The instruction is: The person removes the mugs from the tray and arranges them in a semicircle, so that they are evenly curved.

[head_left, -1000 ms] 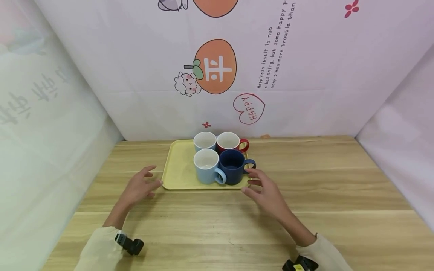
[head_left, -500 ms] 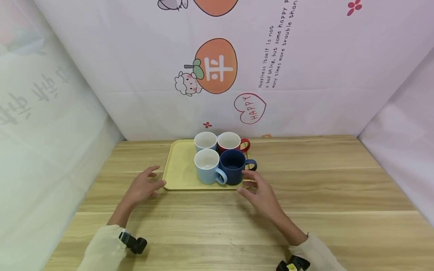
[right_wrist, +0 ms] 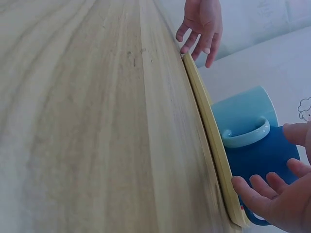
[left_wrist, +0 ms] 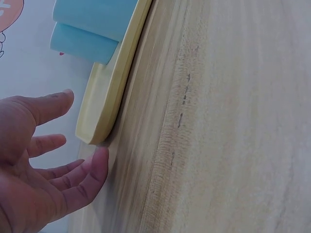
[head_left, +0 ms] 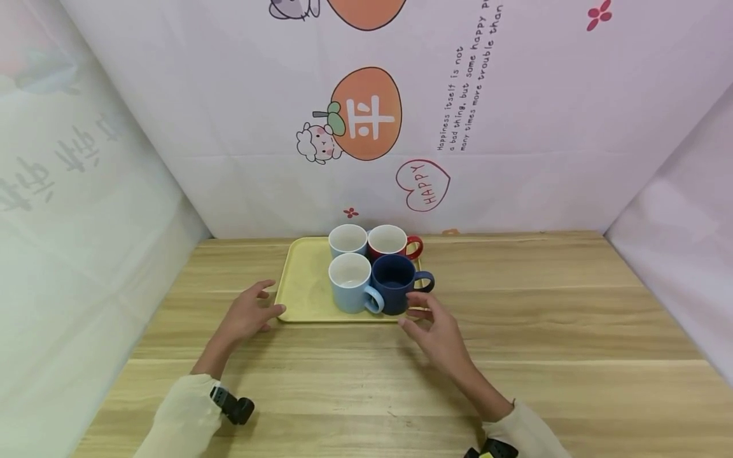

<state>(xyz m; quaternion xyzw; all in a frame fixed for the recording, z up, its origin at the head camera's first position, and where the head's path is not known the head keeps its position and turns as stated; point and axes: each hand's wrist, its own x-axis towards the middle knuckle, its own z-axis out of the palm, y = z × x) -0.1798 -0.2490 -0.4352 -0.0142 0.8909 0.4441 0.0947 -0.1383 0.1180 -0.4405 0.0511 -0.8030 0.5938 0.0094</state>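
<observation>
A pale yellow tray (head_left: 306, 286) lies on the table with mugs grouped on its right part. In front stand a light blue mug (head_left: 347, 298) and a dark blue mug (head_left: 391, 294). Behind them are another light blue mug (head_left: 347, 239) and a red mug with a white inside (head_left: 387, 240). My left hand (head_left: 245, 318) is at the tray's left edge, fingers spread and loosely bent. In the left wrist view a gap shows between its fingers and the tray corner. My right hand (head_left: 441, 337), fingers apart, hovers by the front right corner beside the dark blue mug; contact is unclear.
The wooden table (head_left: 355, 388) extends in front of the tray and to both sides. A printed white cloth (head_left: 258, 127) hangs right behind the tray, and white cloth walls stand left and right. Both wrists carry small black cameras.
My left hand has shifted slightly right, closer to the tray's left edge. The right hand has moved a little left and toward me along the dark blue mug. Tray and mugs stay put.
</observation>
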